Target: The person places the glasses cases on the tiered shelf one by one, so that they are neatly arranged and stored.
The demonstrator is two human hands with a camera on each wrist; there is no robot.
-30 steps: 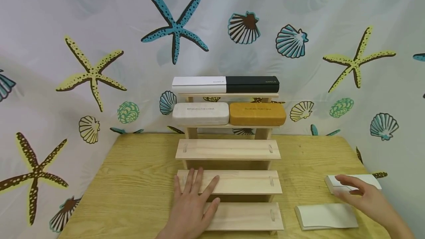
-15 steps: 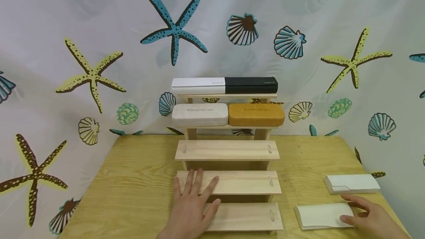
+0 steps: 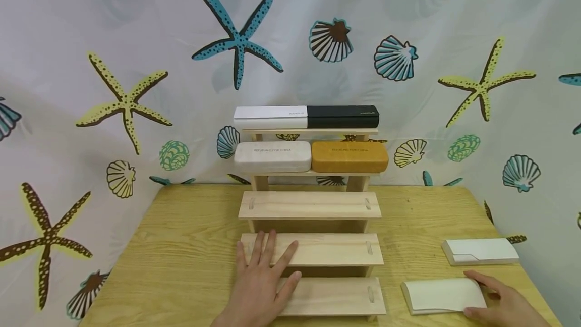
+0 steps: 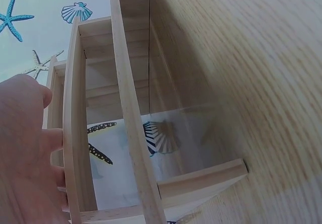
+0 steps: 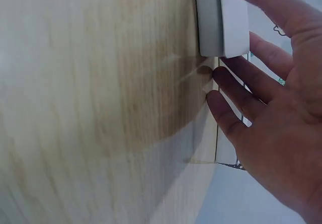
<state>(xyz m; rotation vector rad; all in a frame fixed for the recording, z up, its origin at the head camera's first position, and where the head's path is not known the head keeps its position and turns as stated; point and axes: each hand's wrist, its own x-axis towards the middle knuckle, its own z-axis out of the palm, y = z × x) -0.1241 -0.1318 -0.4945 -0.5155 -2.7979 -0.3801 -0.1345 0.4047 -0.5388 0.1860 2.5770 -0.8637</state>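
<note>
My left hand [image 3: 260,284] lies with spread, straight fingers on the lower steps of a pale wooden stepped rack [image 3: 336,250]. In the left wrist view its fingertips reach over the edge of a rack board [image 4: 75,128]. On the table to the right of the rack lies a white, flap-front glasses case [image 3: 440,295]. My right hand [image 3: 504,303] grips its right end, thumb at the near edge and index finger at the far edge. In the right wrist view the other fingers [image 5: 229,116] extend past the end of the case [image 5: 235,22], close over the tabletop.
A second white glasses case [image 3: 483,251] lies just behind the gripped one. On the rack's top step sit a white case [image 3: 271,117] and a black case [image 3: 342,116]. Below them are a pale case [image 3: 272,157] and an orange case [image 3: 349,157]. A patterned curtain [image 3: 290,79] hangs behind.
My right hand has moved from over the farther white glasses case down to the nearer one and closed on its right end. The left hand stays in place on the rack.
</note>
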